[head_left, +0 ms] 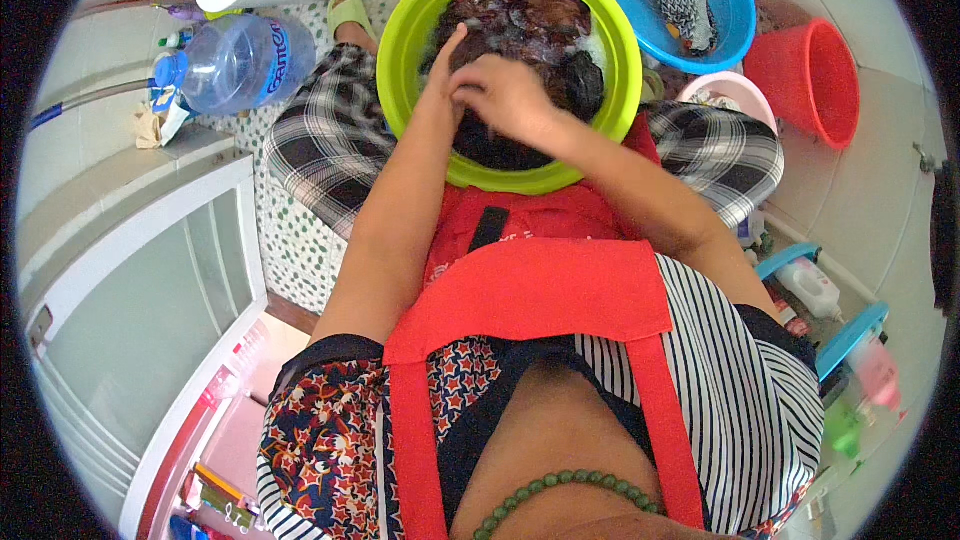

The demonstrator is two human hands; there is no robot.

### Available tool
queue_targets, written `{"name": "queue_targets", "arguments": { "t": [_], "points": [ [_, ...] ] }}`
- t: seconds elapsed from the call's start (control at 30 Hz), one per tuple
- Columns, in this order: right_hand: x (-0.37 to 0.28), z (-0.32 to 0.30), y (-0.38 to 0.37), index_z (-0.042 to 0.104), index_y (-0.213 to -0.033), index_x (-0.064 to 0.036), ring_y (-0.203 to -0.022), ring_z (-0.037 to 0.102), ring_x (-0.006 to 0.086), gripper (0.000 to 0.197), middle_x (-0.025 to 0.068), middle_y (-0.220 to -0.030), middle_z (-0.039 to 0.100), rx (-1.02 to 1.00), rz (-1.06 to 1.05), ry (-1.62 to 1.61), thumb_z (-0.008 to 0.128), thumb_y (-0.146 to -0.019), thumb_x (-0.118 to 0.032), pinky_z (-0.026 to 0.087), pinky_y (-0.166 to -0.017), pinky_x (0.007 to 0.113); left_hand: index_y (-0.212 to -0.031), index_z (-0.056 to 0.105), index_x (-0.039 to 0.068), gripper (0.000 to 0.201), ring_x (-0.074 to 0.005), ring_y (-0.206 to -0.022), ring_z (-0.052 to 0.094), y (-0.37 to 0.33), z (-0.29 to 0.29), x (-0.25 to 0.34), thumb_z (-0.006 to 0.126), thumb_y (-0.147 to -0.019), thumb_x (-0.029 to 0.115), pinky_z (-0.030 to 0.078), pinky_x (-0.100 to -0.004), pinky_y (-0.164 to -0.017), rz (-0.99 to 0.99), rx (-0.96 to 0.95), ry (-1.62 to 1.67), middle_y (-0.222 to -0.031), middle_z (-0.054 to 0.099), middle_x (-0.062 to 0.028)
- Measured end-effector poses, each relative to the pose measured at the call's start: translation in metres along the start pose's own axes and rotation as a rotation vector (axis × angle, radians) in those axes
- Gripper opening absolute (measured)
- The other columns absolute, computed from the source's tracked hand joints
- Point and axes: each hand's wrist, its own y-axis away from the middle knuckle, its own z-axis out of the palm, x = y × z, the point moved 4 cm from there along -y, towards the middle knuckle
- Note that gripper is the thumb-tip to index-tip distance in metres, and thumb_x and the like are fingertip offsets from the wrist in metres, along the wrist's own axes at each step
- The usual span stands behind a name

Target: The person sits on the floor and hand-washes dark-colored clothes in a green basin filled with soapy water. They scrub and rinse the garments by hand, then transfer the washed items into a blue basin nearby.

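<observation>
Dark wet clothes [520, 18] lie in a yellow-green basin [393, 65], between the person's plaid-trousered knees. Left hand [440, 82] over the basin's left part, seen edge-on, one digit extended toward the far side; cannot tell whether it is open or closed. Right hand [505, 98] over the clothes, fingers bent and against the left hand near its wrist; grip cannot be told. Blue basin [741, 10] far right, holding fabric; red bucket [838, 80] nearer; clear bottle [225, 68] left.
</observation>
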Motion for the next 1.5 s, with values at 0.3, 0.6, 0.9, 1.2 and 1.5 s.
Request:
{"name": "queue_targets", "arguments": {
  "t": [0.3,0.6,0.9,1.2,1.5],
  "points": [
    [0.067,-0.016,-0.018,0.064,-0.092,-0.0104,-0.081,0.064,0.036,0.033,0.0183,-0.085,0.066,0.245,0.411,0.163,0.05,-0.087,-0.04,0.052,-0.069,0.048,-0.105,0.061,0.012,0.027,-0.0241,-0.094,0.063,-0.005,0.02,-0.044,0.044,-0.094,0.03,0.05,-0.041,-0.087,-0.072,-0.181,0.024,-0.104,0.065,-0.0093],
    [-0.015,0.022,0.023,0.063,-0.089,-0.0132,-0.082,0.063,0.0334,0.022,0.0116,-0.089,0.065,0.107,0.072,0.042,0.059,-0.081,-0.034,0.051,-0.074,0.045,-0.105,0.058,0.011,0.027,-0.0256,-0.093,0.061,-0.031,-0.034,-0.031,0.052,-0.09,0.032,0.05,-0.0416,-0.084,-0.119,-0.409,0.211,-0.103,0.062,-0.0119],
    [0.11,-0.024,0.001,0.058,-0.11,-0.0226,-0.091,0.061,0.0351,0.034,0.0135,-0.101,0.061,0.321,0.218,0.154,0.066,-0.08,-0.035,0.05,-0.075,0.045,-0.109,0.061,0.002,0.05,-0.0254,-0.091,0.064,0.005,0.003,0.014,0.065,-0.081,0.043,0.048,-0.0405,-0.083,0.274,0.49,-0.581,-0.106,0.065,-0.0128],
    [0.158,0.01,-0.002,0.059,-0.116,-0.0271,-0.089,0.063,0.0343,0.033,0.016,-0.098,0.062,-0.057,0.406,0.397,0.061,-0.083,-0.036,0.052,-0.073,0.048,-0.08,0.067,-0.009,0.054,-0.0412,-0.081,0.064,-0.068,-0.055,0.005,0.068,-0.074,0.045,0.05,-0.0463,-0.077,0.414,0.747,-1.708,-0.084,0.065,-0.0267],
    [0.193,0.037,-0.014,0.061,-0.101,-0.0036,-0.087,0.059,0.0441,0.021,0.0259,-0.091,0.062,-0.097,0.373,0.17,0.053,-0.082,-0.009,0.047,-0.078,0.051,-0.107,0.062,-0.003,0.032,-0.0355,-0.105,0.057,-0.118,-0.103,-0.038,0.055,-0.082,0.015,0.046,-0.0464,-0.085,0.109,0.586,-2.53,-0.109,0.06,-0.0238]
  ]
}}
